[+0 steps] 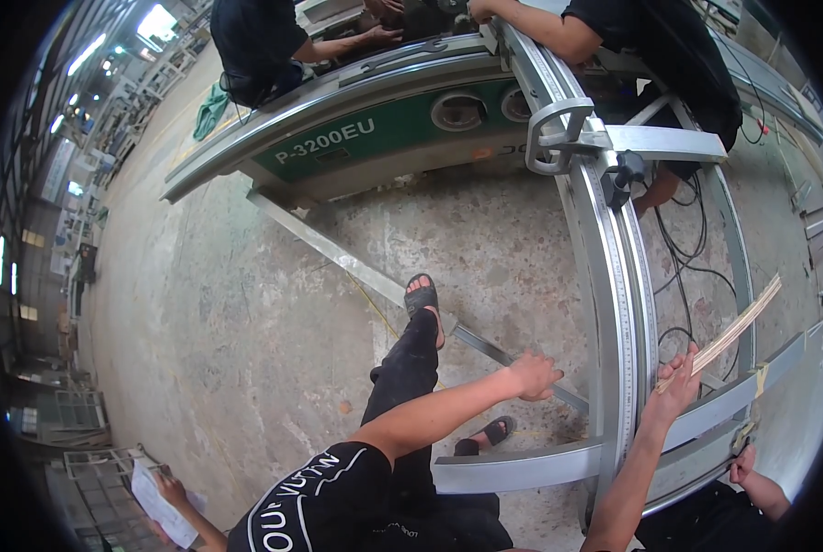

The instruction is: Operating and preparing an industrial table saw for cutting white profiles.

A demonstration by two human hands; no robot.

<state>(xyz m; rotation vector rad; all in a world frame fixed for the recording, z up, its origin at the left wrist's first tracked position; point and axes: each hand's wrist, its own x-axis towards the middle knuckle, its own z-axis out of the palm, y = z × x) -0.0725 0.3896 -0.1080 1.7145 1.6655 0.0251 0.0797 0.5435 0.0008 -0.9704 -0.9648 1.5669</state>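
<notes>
My right hand (676, 385) is closed around the lower end of a bundle of thin, pale wood strips (735, 328). The strips slant up and to the right, above a metal rail frame beside a long aluminium fence with a scale (625, 313). To the left of that fence, my left hand (533, 375) hangs in the air over the floor, its fingers loosely apart and nothing in them. A silver crossbar (522, 467) lies nearer to me, below my left hand.
Ahead stands a green and grey machine (375, 138) with a long sliding rail. Two people in black lean over it. A clamp-like handle and black knob (623, 175) sit on the fence. Black cables (692, 239) loop on the floor. Another person holds paper (161, 501); another hand (747, 465) is at right.
</notes>
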